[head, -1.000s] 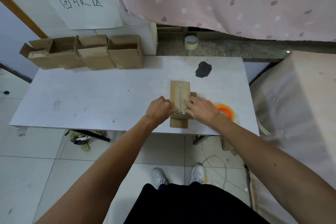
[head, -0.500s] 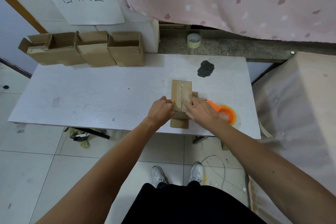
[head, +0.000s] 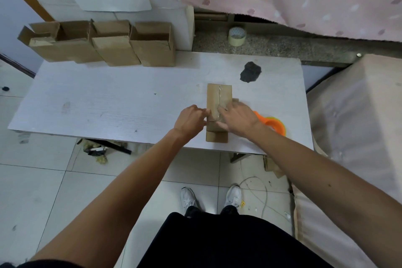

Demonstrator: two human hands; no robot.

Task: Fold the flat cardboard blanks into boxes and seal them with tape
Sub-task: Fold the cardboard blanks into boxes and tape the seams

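The step in hand looks like smoothing the seal. The small brown cardboard box (head: pixel 212 98) lies close to the near edge of the white desk (head: pixel 108 104), right of its middle, with a strip of clear tape (head: pixel 220 94) running down its top seam. To do this well, press from the seam's middle outward so no bubble stays under the tape, rub the end firmly over the near corner of the box, and brace the box so it does not slide off the edge.

The left hand (head: pixel 191 122) sits at the box's left side, wrist low, fingers curled, the thumb and fingertips meeting the left edge in what looks like a pinch. The right hand (head: pixel 237 118) lies over the near right part of the top, palm down, fingers straight and close together, pressing on the tape. A plain cardboard flap (head: pixel 216 136) shows below both hands, at the desk's very edge.

Just right of the right hand lies an orange plastic tape dispenser (head: pixel 274 125), partly hidden by the wrist. Farther in is a dark grey patch (head: pixel 250 72) on the desk. At the far left corner stands a row of folded brown cardboard boxes (head: pixel 113 50), tops open. Beyond the far edge, a pale roll of tape (head: pixel 237 36) rests on a speckled stone ledge (head: pixel 293 47).
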